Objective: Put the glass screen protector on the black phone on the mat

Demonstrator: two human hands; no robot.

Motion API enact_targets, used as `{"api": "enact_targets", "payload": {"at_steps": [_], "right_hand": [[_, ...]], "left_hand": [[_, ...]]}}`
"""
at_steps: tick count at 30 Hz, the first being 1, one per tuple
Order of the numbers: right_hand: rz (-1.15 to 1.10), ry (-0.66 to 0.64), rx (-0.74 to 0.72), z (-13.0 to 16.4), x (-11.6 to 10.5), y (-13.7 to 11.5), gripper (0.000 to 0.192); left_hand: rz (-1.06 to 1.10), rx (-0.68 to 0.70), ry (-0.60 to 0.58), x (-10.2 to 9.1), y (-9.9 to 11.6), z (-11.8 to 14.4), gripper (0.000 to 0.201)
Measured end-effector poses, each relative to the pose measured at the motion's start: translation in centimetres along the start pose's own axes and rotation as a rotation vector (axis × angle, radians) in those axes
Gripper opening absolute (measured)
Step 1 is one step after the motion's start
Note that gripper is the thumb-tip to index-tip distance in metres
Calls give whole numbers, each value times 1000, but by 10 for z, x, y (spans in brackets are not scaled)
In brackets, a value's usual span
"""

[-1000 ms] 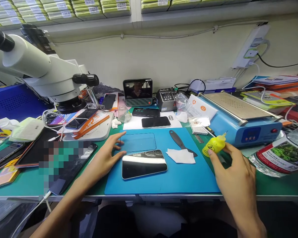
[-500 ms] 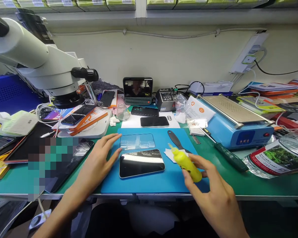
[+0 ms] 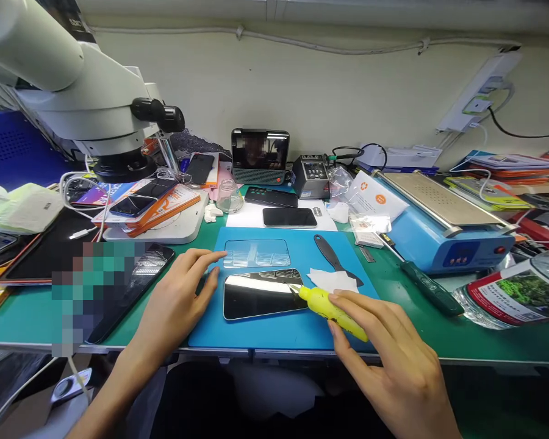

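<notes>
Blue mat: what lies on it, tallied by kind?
Phone lying face up: 1
Clear glass screen protector: 1
Black scraper: 1
White wipe: 1
Yellow squeeze bottle, held over the blue mat by the right hand: 1
Total: 5

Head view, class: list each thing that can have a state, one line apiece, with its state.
Yellow plastic squeeze bottle: tilted, nozzle at phone's right edge, in right hand grip.
Black glossy phone: flat on blue mat, screen dark.
Left hand: open, beside phone's left end.
Small propped screen: lit.
</notes>
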State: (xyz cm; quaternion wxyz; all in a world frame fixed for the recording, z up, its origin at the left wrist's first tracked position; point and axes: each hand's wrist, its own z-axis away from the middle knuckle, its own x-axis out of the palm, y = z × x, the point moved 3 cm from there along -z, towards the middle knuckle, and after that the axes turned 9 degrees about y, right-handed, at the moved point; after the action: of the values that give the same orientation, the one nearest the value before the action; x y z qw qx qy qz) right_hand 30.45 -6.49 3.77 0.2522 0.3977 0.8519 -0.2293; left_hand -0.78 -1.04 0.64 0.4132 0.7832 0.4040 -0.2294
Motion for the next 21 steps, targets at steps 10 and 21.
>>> {"api": "enact_targets", "payload": {"at_steps": [10,21], "right_hand": [[-119,-12,215,9,1,10,33],[-829,126,1052,24,8,26,41]], "left_hand": [[-22,57,43,1,0,2,31],[-21,77,86,3,-6,7,32]]}}
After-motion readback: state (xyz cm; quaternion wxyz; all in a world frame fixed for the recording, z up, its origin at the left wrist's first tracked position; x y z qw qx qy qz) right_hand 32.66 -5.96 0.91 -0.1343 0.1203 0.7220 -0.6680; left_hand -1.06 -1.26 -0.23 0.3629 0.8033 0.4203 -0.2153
